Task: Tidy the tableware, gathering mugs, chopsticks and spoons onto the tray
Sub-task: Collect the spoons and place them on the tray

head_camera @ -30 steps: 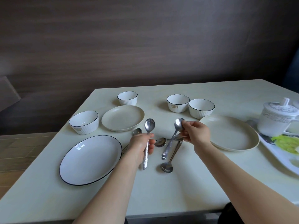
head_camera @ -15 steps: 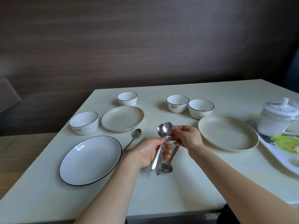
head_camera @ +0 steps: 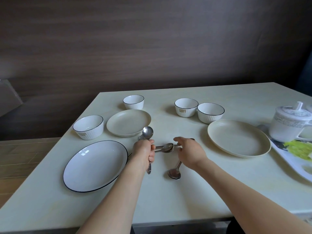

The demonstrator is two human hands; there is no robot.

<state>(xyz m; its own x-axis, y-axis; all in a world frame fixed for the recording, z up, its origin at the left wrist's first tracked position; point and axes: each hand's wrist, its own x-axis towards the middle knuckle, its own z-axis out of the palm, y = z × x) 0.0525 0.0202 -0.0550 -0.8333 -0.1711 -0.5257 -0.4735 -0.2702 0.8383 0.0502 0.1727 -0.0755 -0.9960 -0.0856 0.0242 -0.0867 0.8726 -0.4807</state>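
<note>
My left hand [head_camera: 144,153] grips steel spoons [head_camera: 147,132] upright, bowls above the fist and a handle tip poking out below. A spoon [head_camera: 168,146] lies flat on the cream table [head_camera: 168,200] between my hands. My right hand [head_camera: 190,152] arches over its handle, with thumb and fingertips closing round it. One more spoon [head_camera: 174,173] lies under my right wrist, bowl nearest me. Another spoon bowl [head_camera: 141,137] peeks out behind my left hand. A white lidded mug [head_camera: 290,123] stands on the white tray [head_camera: 287,159] at the right edge.
A black-rimmed white oval plate [head_camera: 95,166] lies left of my left hand. A cream plate [head_camera: 238,138] lies to the right and a smaller cream plate [head_camera: 128,122] sits behind. Several white bowls [head_camera: 185,107] stand further back. Something green [head_camera: 298,147] lies on the tray.
My right hand passed its spoon to my left hand, which now holds both together. The right hand then dropped onto the spoon lying on the table.
</note>
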